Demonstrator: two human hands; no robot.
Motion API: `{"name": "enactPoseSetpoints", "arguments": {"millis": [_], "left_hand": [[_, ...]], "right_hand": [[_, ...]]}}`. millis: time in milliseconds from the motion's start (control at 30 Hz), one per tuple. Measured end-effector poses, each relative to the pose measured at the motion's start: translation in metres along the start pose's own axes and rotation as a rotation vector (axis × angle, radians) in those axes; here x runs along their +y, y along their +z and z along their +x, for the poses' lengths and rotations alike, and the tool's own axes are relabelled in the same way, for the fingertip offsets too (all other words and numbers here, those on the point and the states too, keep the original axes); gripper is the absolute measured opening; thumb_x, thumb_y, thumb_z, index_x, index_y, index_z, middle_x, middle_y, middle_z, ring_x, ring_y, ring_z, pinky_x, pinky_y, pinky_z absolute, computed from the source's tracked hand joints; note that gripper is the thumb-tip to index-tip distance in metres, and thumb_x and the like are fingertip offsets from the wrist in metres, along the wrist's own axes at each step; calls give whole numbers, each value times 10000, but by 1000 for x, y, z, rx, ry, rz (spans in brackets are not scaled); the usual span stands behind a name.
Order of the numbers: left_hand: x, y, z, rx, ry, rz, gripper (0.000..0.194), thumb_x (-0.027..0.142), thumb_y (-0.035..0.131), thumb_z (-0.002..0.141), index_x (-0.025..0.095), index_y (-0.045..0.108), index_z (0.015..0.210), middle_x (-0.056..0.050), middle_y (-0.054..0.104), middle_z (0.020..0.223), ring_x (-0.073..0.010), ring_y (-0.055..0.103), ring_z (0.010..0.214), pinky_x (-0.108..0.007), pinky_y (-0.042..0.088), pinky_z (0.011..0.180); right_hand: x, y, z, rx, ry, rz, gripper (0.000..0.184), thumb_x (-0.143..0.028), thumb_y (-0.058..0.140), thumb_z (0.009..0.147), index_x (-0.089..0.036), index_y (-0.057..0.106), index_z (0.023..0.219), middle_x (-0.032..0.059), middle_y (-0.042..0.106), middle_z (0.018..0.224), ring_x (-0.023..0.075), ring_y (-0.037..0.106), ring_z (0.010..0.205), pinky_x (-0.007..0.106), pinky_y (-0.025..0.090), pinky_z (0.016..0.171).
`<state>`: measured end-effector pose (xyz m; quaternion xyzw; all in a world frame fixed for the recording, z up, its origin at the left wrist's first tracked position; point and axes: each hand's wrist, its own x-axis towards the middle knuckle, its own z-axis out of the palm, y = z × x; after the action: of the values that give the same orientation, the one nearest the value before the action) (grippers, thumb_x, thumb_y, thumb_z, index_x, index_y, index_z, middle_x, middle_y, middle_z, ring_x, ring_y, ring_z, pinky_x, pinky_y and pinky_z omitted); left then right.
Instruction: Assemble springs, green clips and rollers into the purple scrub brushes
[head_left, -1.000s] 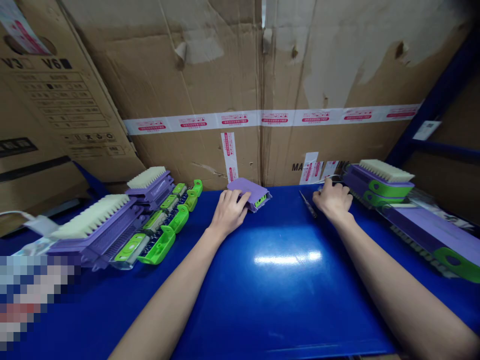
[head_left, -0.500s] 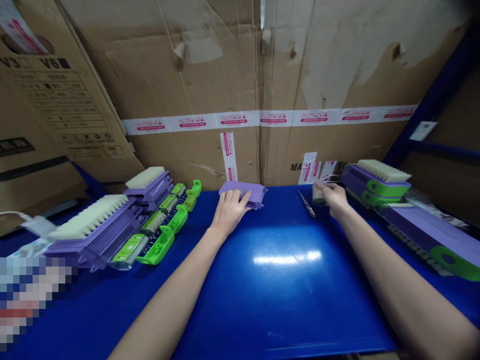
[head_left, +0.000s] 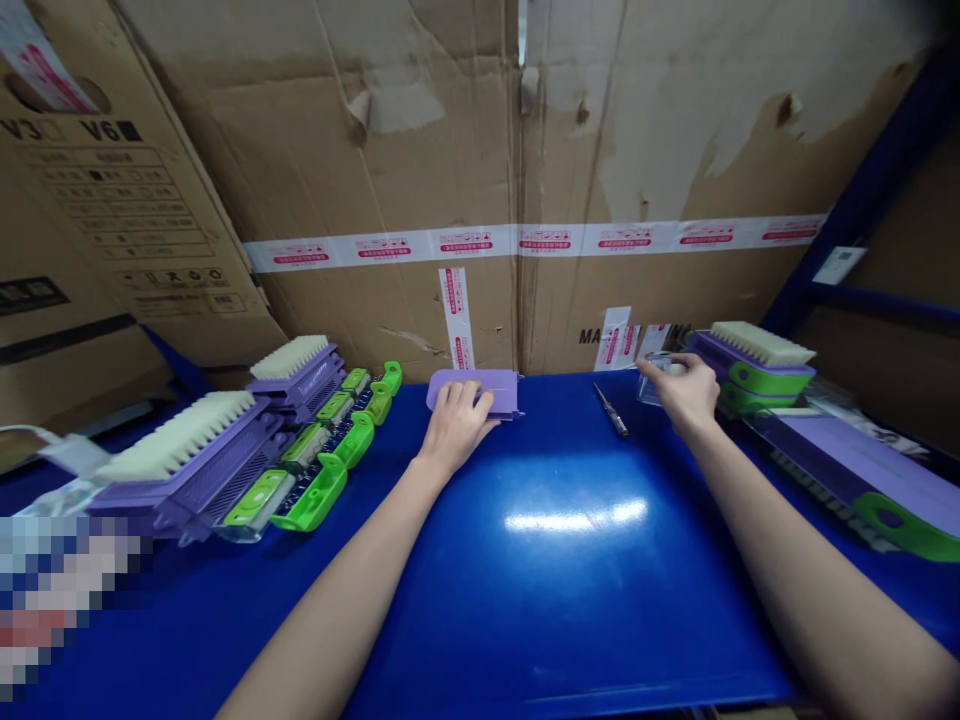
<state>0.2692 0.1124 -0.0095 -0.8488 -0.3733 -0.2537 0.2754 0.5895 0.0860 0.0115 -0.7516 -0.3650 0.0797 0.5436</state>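
Note:
Near the back of the blue table, my left hand (head_left: 457, 418) has its fingers curled over a hollow purple plastic housing (head_left: 499, 382) that lies there, small prongs at its right end. Over to the right, my right hand (head_left: 684, 392) is closed with thumb and fingers at a clear plastic piece (head_left: 651, 388); the hand hides part of this piece. A thin screwdriver (head_left: 611, 410) lies on the table between the two hands, closer to the right one.
Purple brush heads (head_left: 180, 435), green caps (head_left: 322, 495) and green-topped clear parts (head_left: 259, 500) line the left side. More purple-and-green brush parts (head_left: 772, 375) are stacked at right, beside a long purple handle (head_left: 862, 465). Cardboard (head_left: 390, 150) walls the back.
My right hand has shifted slightly right, and the clear piece at its fingers now shows more. The purple housing has moved a little left and turned flatter under my left hand.

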Motion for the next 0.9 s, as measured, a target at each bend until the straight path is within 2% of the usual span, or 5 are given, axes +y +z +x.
{"name": "enactPoseSetpoints", "arguments": {"millis": [133,367,633,767,900], "left_hand": [[0,4,0,61,25,-28,305,360,658,789,159,582,1005,-178,564,1186,-322,521,1130,-491,412,941],[0,5,0,4,10,-70,344,341,676,776,126,562,1019,-187,593,1155,-313,559,1066,-448,422,901],[2,-3,4,-50,-5,-40,489,363,661,788,145,517,1201,-140,592,1032,-294,550,955,-414,418,804],[2,-4,6,-75,15,-30,537,353,660,791,149,501,1261,-139,582,1029,-289,542,941,-405,415,792],[1,-8,5,-81,43,-21,515,366,680,772,156,539,1221,-131,586,1006,-283,550,927,-397,428,769]], "right_hand": [[-5,-4,-11,-18,-230,-630,500,-488,636,724,-227,616,1151,137,569,1083,287,614,872,379,463,701],[-9,8,-19,-196,-362,-996,441,-398,558,806,-203,583,1200,159,523,1138,303,647,845,359,466,629],[-26,12,-38,91,-519,-590,469,-419,316,913,-188,567,1235,157,549,1106,276,618,843,387,460,719],[-29,37,-58,-117,-542,-217,449,-283,284,886,-161,542,1233,134,591,1071,241,581,933,370,463,828],[-23,69,-76,-315,-452,83,439,-375,343,873,-168,527,1213,94,600,973,212,586,826,370,497,754]]}}
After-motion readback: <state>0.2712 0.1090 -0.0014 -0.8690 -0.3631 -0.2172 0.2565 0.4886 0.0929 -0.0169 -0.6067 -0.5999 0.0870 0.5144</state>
